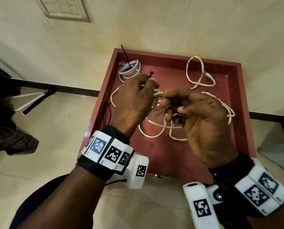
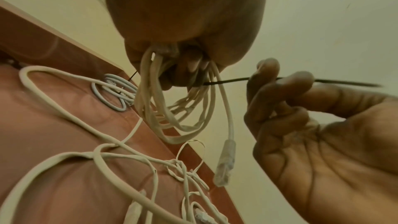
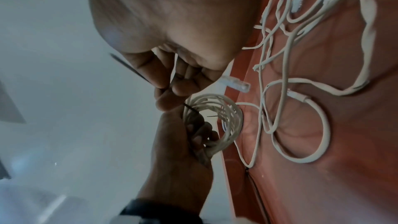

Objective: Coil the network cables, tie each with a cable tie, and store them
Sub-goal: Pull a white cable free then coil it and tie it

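Red tray [image 1: 174,156] on floor: left hand [image 1: 133,103] grips coiled cream cable [image 2: 172,108]; right hand [image 1: 202,123] pinches black cable tie [image 2: 226,82]; tied grey coil [image 1: 129,68] at 11 o'clock.

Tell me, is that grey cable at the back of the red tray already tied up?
Yes, tied. The grey network cable lies coiled in the red wooden tray's far left corner, with a black plastic cable tie round it, tail sticking up.

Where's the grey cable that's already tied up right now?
In the head view the grey coiled cable lies in the far left corner of the red tray, just beyond the left hand.
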